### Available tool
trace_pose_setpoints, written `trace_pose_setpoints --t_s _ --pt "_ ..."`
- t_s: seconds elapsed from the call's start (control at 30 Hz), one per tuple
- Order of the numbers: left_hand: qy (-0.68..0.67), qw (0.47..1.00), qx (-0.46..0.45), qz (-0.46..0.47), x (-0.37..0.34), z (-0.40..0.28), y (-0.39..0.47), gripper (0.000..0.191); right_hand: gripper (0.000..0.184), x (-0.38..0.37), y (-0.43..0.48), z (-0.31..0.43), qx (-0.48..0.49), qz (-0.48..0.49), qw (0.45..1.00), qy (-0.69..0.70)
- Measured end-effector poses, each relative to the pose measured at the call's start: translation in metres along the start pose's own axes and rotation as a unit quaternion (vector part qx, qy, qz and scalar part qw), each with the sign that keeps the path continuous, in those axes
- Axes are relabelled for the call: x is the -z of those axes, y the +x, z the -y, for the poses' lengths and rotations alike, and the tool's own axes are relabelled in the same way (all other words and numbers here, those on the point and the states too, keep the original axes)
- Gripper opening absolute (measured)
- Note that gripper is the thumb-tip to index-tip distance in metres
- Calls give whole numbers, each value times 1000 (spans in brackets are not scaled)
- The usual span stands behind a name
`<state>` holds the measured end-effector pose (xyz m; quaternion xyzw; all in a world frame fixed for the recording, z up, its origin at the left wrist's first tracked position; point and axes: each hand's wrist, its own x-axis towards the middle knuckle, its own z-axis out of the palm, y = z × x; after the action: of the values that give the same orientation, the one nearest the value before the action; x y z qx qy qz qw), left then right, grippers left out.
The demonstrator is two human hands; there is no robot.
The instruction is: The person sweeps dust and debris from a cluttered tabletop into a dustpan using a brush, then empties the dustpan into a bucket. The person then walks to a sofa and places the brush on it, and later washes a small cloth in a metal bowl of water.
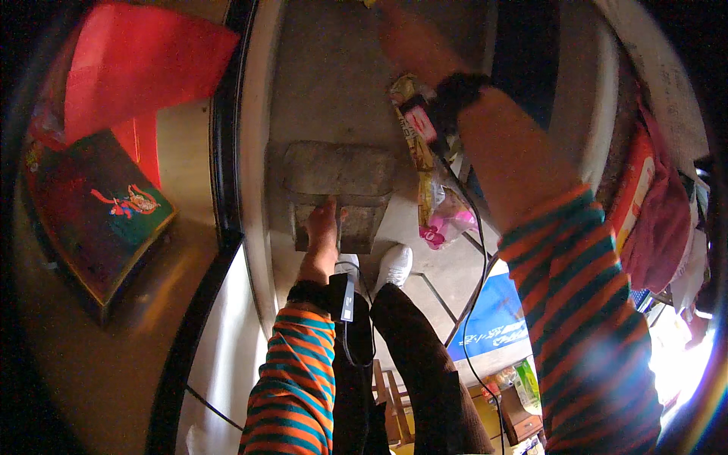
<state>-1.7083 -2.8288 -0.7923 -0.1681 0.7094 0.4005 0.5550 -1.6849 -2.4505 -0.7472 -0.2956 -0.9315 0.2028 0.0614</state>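
Note:
My left hand (323,226) is closed around the thin upright handle of a grey, box-like container (338,170) that looks like a dustpan. It stands low over the floor, just beyond my white shoes (394,265). Stretched far forward, my right hand (392,25) is blurred and partly cut off by the top edge of the view. A small yellow thing (368,3) shows at its tip; whether the fingers hold it is unclear. Below the right forearm are a yellow snack wrapper (424,187) and a clear-and-pink plastic wrapper (446,227).
To the left, a dark-framed surface bears a red bag (142,68) and a dark decorated box (119,210). A black cable (482,250) hangs by my right arm. A blue printed sheet (492,318) and a maroon cloth (662,222) are at the right.

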Motion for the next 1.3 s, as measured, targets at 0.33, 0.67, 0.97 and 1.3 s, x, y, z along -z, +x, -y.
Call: trace_pose_setpoints --t_s 0.33,0.67,0.97,1.3 --pt "-14 999 11 32 14 6 3 39 48 103 -204 120 -116 455 881 51" --pt "40 995 -90 -4 -2 21 -93 47 52 190 -211 161 -329 110 912 218" --pt "-34 989 -125 73 19 -33 -274 27 43 273 -322 238 -433 -27 853 289" --pt "54 959 -238 144 18 -114 -448 32 39 395 -491 319 -458 -74 838 287"
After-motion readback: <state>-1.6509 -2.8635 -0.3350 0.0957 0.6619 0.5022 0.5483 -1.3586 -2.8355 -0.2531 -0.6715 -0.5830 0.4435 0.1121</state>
